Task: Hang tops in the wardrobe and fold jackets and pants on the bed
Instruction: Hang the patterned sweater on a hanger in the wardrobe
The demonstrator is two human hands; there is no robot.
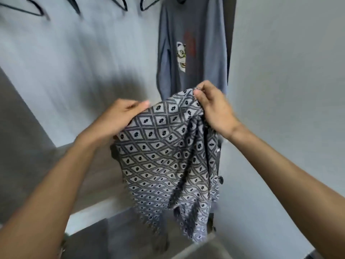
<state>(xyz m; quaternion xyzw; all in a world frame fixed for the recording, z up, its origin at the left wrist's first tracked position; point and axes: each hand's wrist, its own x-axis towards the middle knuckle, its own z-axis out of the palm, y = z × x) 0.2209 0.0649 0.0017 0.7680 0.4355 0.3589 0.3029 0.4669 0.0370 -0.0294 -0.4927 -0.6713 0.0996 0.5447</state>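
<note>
A grey-and-white patterned top (158, 156) with dark buttons hangs in front of me inside the wardrobe. My left hand (119, 116) grips its upper left edge. My right hand (212, 107) pinches the upper right corner a little higher. The cloth drapes down between my forearms. Behind it, a grey-blue T-shirt (192, 43) with a cartoon print hangs at the back right of the wardrobe.
Several empty black hangers (119, 3) hang along the top left. The white back wall (74, 62) of the wardrobe is behind them, and a white side wall (289, 71) stands on the right. A shelf edge (89, 214) runs below the top.
</note>
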